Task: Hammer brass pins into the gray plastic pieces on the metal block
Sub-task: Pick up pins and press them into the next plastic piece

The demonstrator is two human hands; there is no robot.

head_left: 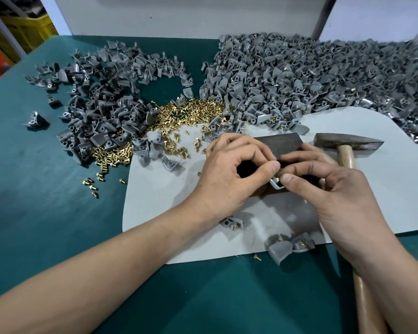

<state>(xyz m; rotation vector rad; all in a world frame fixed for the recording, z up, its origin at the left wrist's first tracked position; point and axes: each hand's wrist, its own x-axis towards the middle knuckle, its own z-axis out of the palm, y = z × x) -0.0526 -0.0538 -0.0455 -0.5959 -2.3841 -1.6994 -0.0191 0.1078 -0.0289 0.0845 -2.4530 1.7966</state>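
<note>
The job looks well advanced but far from finished, judging by the heaps around the metal block (pixel 280 143). Behind the block and to its right spreads a large pile of pinned pieces (pixel 311 80), many showing a spot of brass, which I take for work done. Behind it to the left lies a smaller heap of bare pieces (pixel 101 112) with empty holes, and the loose brass pins (pixel 191 112) are scattered between the two heaps. A few finished pieces (pixel 290 247) lie in front of the block, nearer the person. Over the block's near edge the hands meet: the left hand (pixel 229 172) pinches a gray plastic piece (pixel 276 186) between thumb and forefinger, and the right hand (pixel 331 189) pinches a brass pin (pixel 278 180) at its hole. The fingers hide how deep the pin sits, and I cannot tell whether the piece rests on the block or hangs just above it. The hammer (pixel 345 143) lies just right of the block, its handle running back under the right forearm, with no hand on it. So this piece seems to be at the seating step, the blow not yet struck, and the bare heap and the stock of pins suggest many more rounds remain
</note>
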